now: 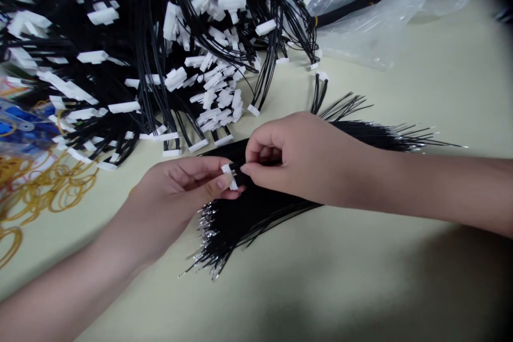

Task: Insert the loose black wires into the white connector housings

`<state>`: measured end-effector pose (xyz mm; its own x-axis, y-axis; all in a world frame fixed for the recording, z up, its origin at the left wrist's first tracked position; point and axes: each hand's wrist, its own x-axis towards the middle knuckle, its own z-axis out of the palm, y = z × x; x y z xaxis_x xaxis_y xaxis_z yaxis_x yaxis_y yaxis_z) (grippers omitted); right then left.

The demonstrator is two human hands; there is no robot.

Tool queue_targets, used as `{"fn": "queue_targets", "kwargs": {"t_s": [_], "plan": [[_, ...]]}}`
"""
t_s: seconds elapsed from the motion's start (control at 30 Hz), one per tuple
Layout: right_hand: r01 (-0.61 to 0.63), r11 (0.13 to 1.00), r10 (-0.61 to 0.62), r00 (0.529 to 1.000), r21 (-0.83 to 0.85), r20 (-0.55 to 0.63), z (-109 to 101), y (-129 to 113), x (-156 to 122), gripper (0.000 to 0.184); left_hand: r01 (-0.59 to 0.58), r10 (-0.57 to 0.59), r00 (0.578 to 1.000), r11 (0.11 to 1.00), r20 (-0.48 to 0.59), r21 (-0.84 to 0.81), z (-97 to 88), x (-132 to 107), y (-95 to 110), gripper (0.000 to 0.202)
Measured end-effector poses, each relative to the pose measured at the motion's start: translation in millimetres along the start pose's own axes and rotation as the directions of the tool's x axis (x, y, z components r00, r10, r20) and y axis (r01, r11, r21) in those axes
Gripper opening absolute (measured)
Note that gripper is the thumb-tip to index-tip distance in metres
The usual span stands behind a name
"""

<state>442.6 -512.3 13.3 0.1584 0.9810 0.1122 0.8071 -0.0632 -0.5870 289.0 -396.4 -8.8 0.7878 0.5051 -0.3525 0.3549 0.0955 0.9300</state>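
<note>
Wire harnesses [160, 37] heaped on a cream tabletop [360, 278]

Cream work table [404, 272], wire-laden
Black wires with white connectors [160, 48] are heaped on it; amber rubber bands [52, 192] and, apparently, a clear plastic bag [385, 26] are laid alongside.

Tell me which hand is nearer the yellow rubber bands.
Left. The left hand is beside the yellow rubber bands, not touching them; the right hand is farther off, past the left.

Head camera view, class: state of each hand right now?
Left hand: closed, pinching a white plastic connector.
Right hand: closed, pinching thin black wires beside it.
</note>
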Motion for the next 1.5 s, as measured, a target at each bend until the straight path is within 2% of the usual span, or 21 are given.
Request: {"fn": "queue_targets", "kwargs": {"t_s": [0.4, 0.53, 0.63, 0.83, 1.03, 1.17, 1.3, 1.5], "plan": [[0.021, 0.997, -0.019, 0.999, -0.073, 0.036, 1.9, -1.2, 2.8, 0.015, -0.026, 0.026, 0.999, 1.000, 0.019, 0.005, -0.2, 1.6, -3.1, 0.016], [0.045, 0.996, -0.047, 0.999, -0.077, -0.021, 5.7, 0.2, 1.9, 0.011, -0.027, 0.027, 1.000, 0.999, 0.017, 0.029, 0.8, 1.6, -1.3, 0.013], [0.038, 0.998, -0.040, 0.998, -0.052, -0.038, 6.8, 2.3, 1.3, 0.009, -0.033, 0.032, 0.999, 0.999, 0.022, 0.034, 1.2, 0.8, -0.6, 0.014], [-0.004, 0.998, 0.004, 1.000, 0.061, 0.013, 5.1, 2.9, 0.2, 0.014, -0.041, 0.041, 0.999, 0.999, -0.010, 0.012, 0.7, 0.3, -5.4, 0.015], [0.003, 0.996, -0.003, 1.000, 0.087, 0.000, 7.1, 1.8, -1.6, 0.017, -0.055, 0.058, 0.998, 0.993, -0.028, 0.103, -2.6, -1.0, -13.1, 0.020], [0.025, 0.996, -0.028, 0.999, 0.089, 0.032, 2.5, 0.9, -1.0, 0.019, -0.041, 0.042, 0.999, 0.994, -0.004, 0.101, -2.1, -0.9, -10.2, 0.022], [-0.038, 0.998, 0.034, 0.996, 0.054, 0.081, -7.0, -1.9, 0.2, 0.019, 0.019, -0.019, 1.000, 0.999, -0.018, 0.035, -0.4, 0.4, -6.4, 0.028], [-0.032, 0.999, 0.032, 0.998, 0.007, 0.060, -7.0, -1.2, 0.4, 0.017, -0.004, 0.005, 1.000, 0.998, -0.016, 0.065, -0.4, -0.5, -6.7, 0.026]]}}
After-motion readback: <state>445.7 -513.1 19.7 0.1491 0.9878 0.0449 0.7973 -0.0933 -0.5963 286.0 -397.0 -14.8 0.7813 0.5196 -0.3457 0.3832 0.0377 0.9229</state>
